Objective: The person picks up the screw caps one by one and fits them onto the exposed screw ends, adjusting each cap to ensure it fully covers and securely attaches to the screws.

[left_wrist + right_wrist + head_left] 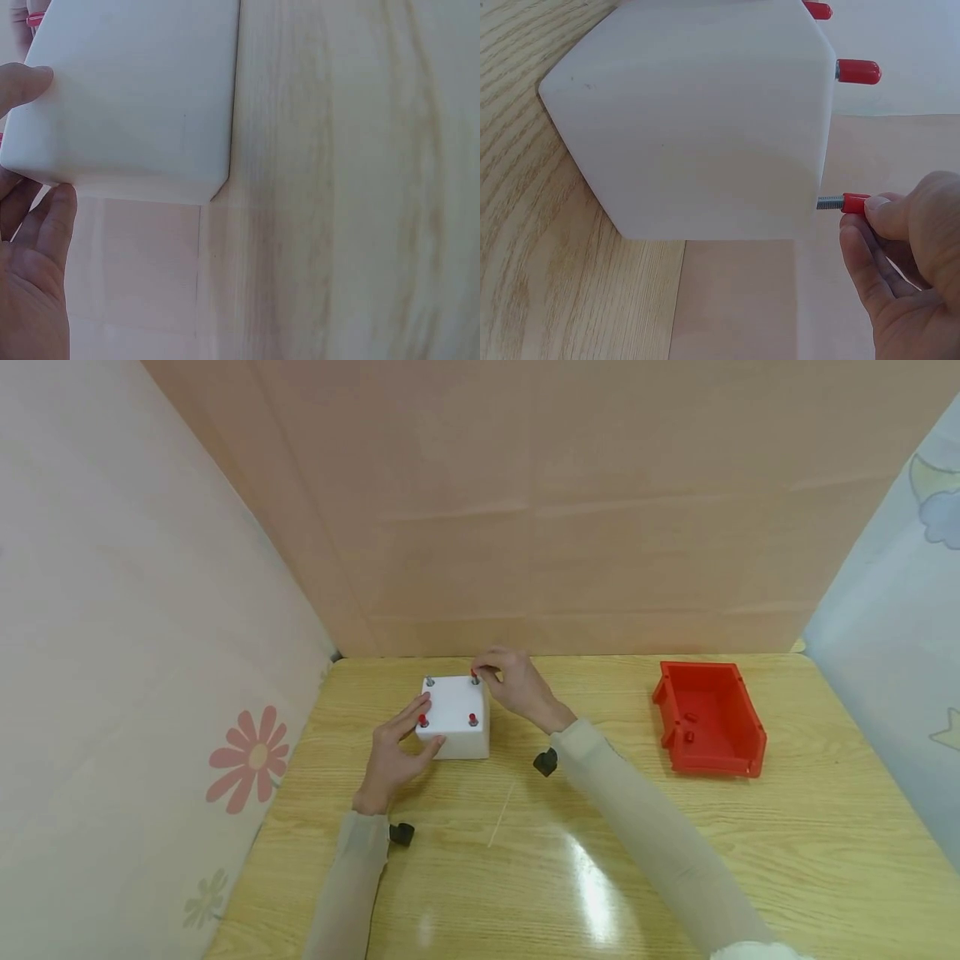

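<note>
A white block point(454, 700) sits on the table with a threaded stud upright near each top corner. Red caps cover the near-left stud point(423, 721) and the near-right stud point(473, 720); the far-left stud point(430, 681) is bare metal. Thumb on the near face and fingers along the left side, my left hand point(392, 758) grips the block. At the far-right corner my right hand point(519, 683) pinches a red cap point(855, 203) between thumb and fingers. In the right wrist view that cap sits on the stud's end, with thread point(829, 203) showing below it.
To the right stands an open red bin point(712, 718) with a couple of small red caps point(689, 737) inside. The wooden table point(510, 877) meets a brown covered wall behind, with pale patterned walls on both sides.
</note>
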A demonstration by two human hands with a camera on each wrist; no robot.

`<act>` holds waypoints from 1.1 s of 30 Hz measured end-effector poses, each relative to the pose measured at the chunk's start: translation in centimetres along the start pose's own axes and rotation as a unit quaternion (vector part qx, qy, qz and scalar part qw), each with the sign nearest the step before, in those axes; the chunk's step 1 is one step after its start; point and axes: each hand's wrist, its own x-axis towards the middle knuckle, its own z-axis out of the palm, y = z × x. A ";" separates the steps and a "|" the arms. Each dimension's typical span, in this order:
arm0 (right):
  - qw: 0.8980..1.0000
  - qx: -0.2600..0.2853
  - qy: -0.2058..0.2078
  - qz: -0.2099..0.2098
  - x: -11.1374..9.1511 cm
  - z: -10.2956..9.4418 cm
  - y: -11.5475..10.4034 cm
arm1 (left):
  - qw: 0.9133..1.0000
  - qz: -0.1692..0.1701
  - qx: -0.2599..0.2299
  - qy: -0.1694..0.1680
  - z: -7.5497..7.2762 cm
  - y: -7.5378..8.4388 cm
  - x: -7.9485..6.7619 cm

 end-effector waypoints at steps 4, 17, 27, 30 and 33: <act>1.000 0.001 0.000 -0.001 0.0 0.1 0.1 | 1.000 0.006 0.004 0.002 0.0 0.1 0.0; 1.000 0.003 -0.001 -0.005 0.1 0.4 0.3 | 1.000 0.009 0.010 0.010 0.1 -0.3 -0.1; 1.000 -0.002 -0.004 -0.007 0.0 0.5 0.3 | 1.000 0.007 0.002 0.005 0.0 0.1 0.0; 1.000 0.000 -0.002 -0.007 0.0 0.5 0.3 | 1.000 0.003 0.005 0.003 0.0 0.0 0.1; 1.000 0.003 0.000 -0.008 0.0 0.5 0.3 | 1.000 0.000 0.009 0.002 0.0 0.0 0.1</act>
